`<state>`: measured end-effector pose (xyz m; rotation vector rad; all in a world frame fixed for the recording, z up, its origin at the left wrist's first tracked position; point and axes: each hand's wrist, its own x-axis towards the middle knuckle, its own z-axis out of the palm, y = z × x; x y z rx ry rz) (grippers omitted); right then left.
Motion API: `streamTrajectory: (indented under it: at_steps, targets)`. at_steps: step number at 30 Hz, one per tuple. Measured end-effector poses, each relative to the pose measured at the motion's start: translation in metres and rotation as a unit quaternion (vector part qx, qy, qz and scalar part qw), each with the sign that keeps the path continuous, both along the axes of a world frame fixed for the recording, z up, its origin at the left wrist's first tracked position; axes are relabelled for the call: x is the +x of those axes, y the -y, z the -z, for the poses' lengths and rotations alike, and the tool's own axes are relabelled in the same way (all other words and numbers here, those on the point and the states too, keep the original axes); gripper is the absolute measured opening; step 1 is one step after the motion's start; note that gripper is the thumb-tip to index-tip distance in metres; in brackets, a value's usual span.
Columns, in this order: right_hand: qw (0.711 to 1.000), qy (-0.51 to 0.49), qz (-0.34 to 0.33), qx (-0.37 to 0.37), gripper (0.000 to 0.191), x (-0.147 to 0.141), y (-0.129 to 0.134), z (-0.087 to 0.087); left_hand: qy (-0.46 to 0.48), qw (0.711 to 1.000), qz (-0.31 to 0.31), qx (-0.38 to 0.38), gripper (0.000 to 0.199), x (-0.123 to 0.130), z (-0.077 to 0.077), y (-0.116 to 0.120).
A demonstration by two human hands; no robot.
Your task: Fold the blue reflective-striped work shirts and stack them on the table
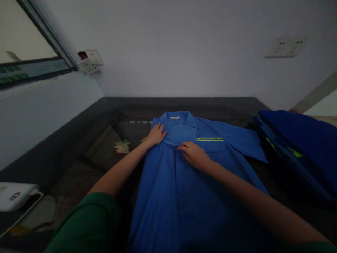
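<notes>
A blue short-sleeved shirt (200, 196) with yellow-green stripes on its chest lies spread on a dark glossy table (126, 109), collar at the far end. My left hand (156, 135) rests on the shirt's left shoulder area, just below the collar, fingers apart and pressing the cloth. Near the middle of the chest, my right hand (194, 154) pinches the edge of the front placket between thumb and fingers. One sleeve is stretched out to the right; the left sleeve is not visible. A button shows lower on the front.
Folded blue garments (302, 140) are stacked at the right. A white device (18, 196) with a cable sits at the lower left. Wall sockets (286, 47) are on the back wall, with more sockets (91, 61) beside a window at the left.
</notes>
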<state>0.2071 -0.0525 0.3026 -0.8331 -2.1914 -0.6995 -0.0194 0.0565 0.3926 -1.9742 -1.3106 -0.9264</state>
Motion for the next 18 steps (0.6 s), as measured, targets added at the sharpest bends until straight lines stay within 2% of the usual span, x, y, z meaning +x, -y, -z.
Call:
streamTrajectory:
  at_steps: [4,7,9,12,15,17,18]
  targets:
    - [0.999,-0.015,0.016,0.039,0.028,0.005,0.012,0.002,0.034,0.997,0.024,0.059,0.056,-0.001,-0.001,0.009]
    - [0.997,-0.034,0.057,0.044,0.021,-0.008,0.032,0.005,0.04,0.993,0.036,0.109,0.052,-0.003,-0.001,0.022]
    - [0.995,-0.029,0.094,-0.005,0.037,-0.023,0.043,0.009,0.027,0.994,0.022,0.105,0.052,-0.005,0.006,0.031]
    - [0.988,-0.011,0.131,-0.076,0.054,-0.045,0.048,0.015,0.013,0.998,-0.013,0.057,0.054,-0.004,0.022,0.04]
    - [0.984,-0.029,0.126,-0.123,0.04,-0.055,0.042,0.015,0.019,0.999,-0.03,0.021,0.056,-0.001,0.039,0.045]
    - [0.977,-0.046,0.088,-0.19,0.025,-0.054,0.035,0.012,0.02,0.999,-0.036,0.022,0.057,0.002,0.046,0.048]
    - [0.969,-0.053,0.056,-0.235,0.025,-0.052,0.032,0.01,0.02,0.999,-0.039,0.029,0.056,0.003,0.048,0.049]
